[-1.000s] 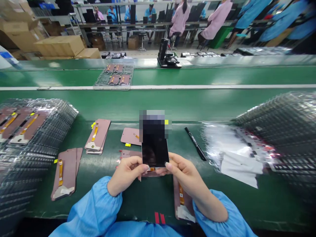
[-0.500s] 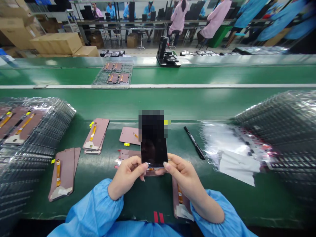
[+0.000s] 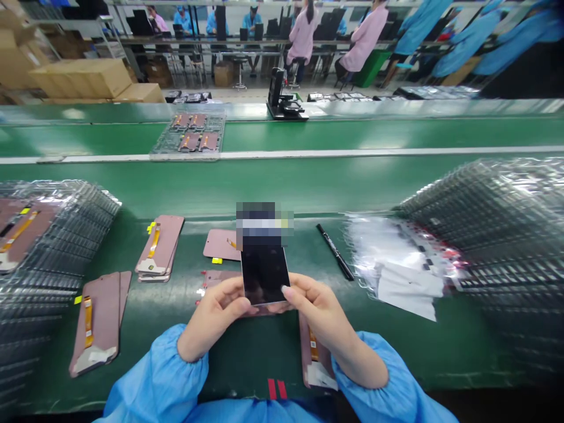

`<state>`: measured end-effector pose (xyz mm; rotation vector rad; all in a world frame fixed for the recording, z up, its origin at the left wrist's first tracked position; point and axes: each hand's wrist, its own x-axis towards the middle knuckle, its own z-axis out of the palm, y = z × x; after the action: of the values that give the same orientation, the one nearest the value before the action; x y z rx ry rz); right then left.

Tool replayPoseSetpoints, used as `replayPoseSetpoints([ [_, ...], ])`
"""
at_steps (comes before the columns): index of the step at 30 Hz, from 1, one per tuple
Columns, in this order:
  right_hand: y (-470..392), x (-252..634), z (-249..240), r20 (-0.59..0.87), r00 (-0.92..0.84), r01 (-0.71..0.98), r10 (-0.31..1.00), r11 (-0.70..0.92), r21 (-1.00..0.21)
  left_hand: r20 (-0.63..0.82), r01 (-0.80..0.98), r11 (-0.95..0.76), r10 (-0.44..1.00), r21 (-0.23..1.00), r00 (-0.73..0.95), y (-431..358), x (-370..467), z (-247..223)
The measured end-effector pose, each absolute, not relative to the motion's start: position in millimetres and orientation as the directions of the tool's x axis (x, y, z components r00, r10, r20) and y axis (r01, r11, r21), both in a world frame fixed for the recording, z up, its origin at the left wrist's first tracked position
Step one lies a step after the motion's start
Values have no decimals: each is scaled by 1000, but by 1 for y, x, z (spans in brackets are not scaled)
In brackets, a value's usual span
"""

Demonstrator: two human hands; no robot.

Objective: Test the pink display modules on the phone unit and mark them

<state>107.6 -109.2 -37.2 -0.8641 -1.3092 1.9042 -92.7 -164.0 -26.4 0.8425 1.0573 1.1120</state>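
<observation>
At the lower left corner, a black screen panel (image 3: pixel 265 273) is gripped by the left hand (image 3: pixel 214 314), thumb at the edge and fingers curled beneath. The panel itself is held tilted above the bench (image 3: pixel 247 364), between the two hands, its dark face turned up and its far end obscured by coarse blocks. At the lower right corner it is pinched by the right hand (image 3: pixel 324 311), whose thumb is laid on the face near the edge.

The panel is judged to be light, thin and stiff, with a smooth face that could slip under dry fingertips and be easily smudged. It is probably fragile, so bending or a hard squeeze in the middle is best avoided; it is best taken by the side edges or lower corners.

As for writing, on the pink-backed panels (image 3: pixel 99 320) at the left, a yellow tab (image 3: pixel 78 299) and an orange ribbon cable (image 3: pixel 89 322) are seen, but no text can be made out. On the panel beside the right forearm (image 3: pixel 308 352), a small white label is borne by the ribbon; its marks are too small to be read. Along the black pen (image 3: pixel 335 252), pale print is seen but cannot be deciphered. No brand can be read.
</observation>
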Motion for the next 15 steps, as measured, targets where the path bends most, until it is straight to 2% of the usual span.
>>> replayPoseSetpoints([
  [4, -112, 109, -39, -151, -650, -115, 745, -292, -949, -285, -475, 277, 957, 835, 58, -163, -96, -20],
  [15, -113, 115, -49, -160, -695, 13, 701, -210, -978, -319, -462, 273, 947, 843, -22, -165, -96, -25],
])
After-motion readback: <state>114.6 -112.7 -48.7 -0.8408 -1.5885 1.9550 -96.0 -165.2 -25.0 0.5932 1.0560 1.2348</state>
